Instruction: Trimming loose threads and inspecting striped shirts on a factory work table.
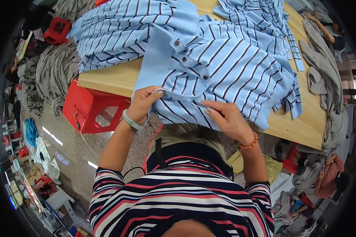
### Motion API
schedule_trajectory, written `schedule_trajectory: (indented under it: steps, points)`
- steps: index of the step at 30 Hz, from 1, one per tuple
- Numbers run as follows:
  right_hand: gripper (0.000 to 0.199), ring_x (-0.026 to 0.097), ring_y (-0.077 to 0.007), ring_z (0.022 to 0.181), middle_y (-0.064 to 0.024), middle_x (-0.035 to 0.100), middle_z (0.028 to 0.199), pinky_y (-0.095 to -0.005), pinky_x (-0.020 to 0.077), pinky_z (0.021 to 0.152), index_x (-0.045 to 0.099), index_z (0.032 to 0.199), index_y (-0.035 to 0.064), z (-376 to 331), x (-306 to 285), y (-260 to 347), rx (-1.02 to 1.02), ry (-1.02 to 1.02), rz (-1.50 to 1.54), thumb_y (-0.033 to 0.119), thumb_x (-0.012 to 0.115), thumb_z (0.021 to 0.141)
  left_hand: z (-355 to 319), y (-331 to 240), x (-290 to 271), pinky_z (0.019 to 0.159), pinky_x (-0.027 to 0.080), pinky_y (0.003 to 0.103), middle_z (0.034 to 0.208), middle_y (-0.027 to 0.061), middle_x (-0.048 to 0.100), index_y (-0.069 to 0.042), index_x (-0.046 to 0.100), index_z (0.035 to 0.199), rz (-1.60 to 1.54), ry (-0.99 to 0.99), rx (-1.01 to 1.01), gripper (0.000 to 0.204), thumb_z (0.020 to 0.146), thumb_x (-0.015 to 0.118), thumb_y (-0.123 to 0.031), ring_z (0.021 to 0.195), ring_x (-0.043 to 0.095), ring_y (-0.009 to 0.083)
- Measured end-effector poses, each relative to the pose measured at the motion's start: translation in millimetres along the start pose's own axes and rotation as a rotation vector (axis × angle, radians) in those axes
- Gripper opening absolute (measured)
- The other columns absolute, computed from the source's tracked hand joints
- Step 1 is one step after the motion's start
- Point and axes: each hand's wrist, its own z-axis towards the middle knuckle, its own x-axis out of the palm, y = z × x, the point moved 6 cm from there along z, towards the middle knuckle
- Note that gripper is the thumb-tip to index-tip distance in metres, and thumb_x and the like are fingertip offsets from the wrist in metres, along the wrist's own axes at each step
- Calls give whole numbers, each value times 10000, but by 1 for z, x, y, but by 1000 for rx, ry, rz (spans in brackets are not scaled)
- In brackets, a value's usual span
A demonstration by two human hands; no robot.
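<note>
Left hand [144, 103] pinching edge of blue striped garment [235, 69]; right hand [228, 121], fingers curled, gripping thin metal tool [200, 104].

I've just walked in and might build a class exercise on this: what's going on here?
A person's left hand pinches the plain edge of a blue striped garment. The right hand holds what looks like a slim metal tool close to that edge. The garment, with dark buttons showing, lies partly on a wooden table.
</note>
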Motion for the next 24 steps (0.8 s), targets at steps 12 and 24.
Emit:
schedule_trajectory:
  steps: [12, 24]
  points:
    - [286, 425, -117, 499, -70, 495, 584, -269, 358, 506, 641, 1176, 8, -4, 21, 31, -120, -129, -142, 66, 583, 901, -5, -12, 6, 761, 488, 200, 921, 27, 687, 28, 661, 1103, -61, -86, 100, 227, 901, 661, -76, 807, 605, 59]
    - [294, 625, -348, 643, -161, 655, 807, -391, 475, 534, 604, 1168, 11, 19, 62, 49, -245, -262, -623, 87, 605, 884, -24, -33, 31, 754, 490, 217, 983, 91, 725, 2, 680, 1119, 597, -234, 550, 240, 886, 623, -6, 837, 655, 110]
